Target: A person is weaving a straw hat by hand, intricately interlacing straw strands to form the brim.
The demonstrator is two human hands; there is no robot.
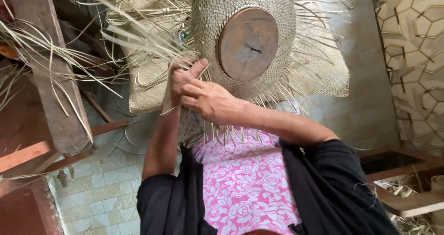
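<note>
Weaving at the brim of a half-made straw hat point(217, 36), we have both hands bunched together at its edge, at about seven o'clock from the round wooden block point(248, 44) the crown sits on. Our left hand point(182, 78) is curled around a few loose strands point(152, 36) with the thumb lifted toward the weave; our right hand point(208, 101) lies over it, fingers pinched shut on strands at the rim. Exactly how many strands each hand grips, we cannot tell.

We judge the hat light and springy: the woven part is firm over the block, while the free ends fan out stiff but thin, likely to kink or snap if bent sharply. The best hold seems to be where our fingers already are, right at the last woven row, not out on the tips.

Behind the hat, from ten to three o'clock, lies a flat woven mat point(323, 73). A wooden beam point(55, 78) slants at nine o'clock. No packages, labels or signs show; a wall panel with gold hexagon outlines point(416, 54) stands at three o'clock.
</note>
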